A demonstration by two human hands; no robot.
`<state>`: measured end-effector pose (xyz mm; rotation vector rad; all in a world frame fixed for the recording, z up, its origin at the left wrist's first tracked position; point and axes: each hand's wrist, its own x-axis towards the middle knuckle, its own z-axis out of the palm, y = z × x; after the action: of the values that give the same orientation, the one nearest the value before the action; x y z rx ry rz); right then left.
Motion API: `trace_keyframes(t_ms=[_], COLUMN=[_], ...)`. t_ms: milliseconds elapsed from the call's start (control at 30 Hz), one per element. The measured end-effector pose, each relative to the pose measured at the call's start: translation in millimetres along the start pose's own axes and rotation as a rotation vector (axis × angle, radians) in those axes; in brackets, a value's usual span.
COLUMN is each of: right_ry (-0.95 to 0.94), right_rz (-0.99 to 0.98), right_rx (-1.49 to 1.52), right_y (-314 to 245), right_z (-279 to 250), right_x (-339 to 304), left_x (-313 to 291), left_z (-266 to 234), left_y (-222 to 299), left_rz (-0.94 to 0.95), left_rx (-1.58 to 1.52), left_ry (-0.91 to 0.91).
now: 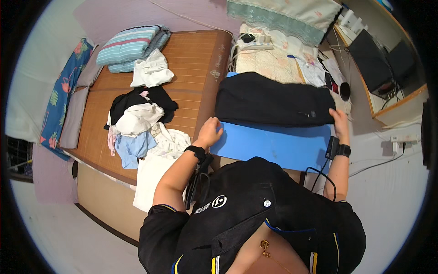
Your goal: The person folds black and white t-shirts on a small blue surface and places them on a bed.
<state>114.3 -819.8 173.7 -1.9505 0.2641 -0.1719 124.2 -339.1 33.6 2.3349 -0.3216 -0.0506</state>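
Observation:
A folded black garment (273,100) lies across the far half of a blue folding board (273,146) on the bed. My left hand (210,131) rests on the board's left edge, fingers at the garment's near left corner. At the right end, my right hand (340,121) presses on the garment's edge with its fingers spread flat. Whether either hand pinches the fabric I cannot make out. Both wrists wear black bands, and a cable runs from the right one.
A heap of black, white and light-blue clothes (139,125) lies on the bamboo mat (191,64) to the left. A folded striped blanket (132,45) sits at the far end. A power strip (255,42), papers and a desk with dark screens (374,59) are on the right.

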Motion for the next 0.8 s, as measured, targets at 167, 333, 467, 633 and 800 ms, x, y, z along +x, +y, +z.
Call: trace_keyframes(t_ms=[167, 333, 467, 633, 800], right_ry=[0.205, 0.328, 0.295, 0.347, 0.448], right_rz=[0.208, 0.25, 0.471, 0.451, 0.461], right_rx=[-0.231, -0.118, -0.346, -0.274, -0.215], right_y=[148.9, 176.8, 187.7, 190.4, 207.5], right_z=[-22.8, -14.1, -17.6, -4.6, -15.8], right_x=[-45.2, -66.0, -62.8, -58.9, -56.4], left_x=[9.6, 20.2, 28.3, 27.2, 26.5], left_z=[7.0, 17.7, 25.2, 27.9, 35.5], left_y=[11.7, 14.8, 14.9, 14.2, 21.5], left_rz=[0.196, 0.325, 0.364, 0.407, 0.45], left_rx=[0.217, 0.35, 0.417, 0.426, 0.393], left_ry=[0.037, -0.055, -0.065, -0.069, -0.104])
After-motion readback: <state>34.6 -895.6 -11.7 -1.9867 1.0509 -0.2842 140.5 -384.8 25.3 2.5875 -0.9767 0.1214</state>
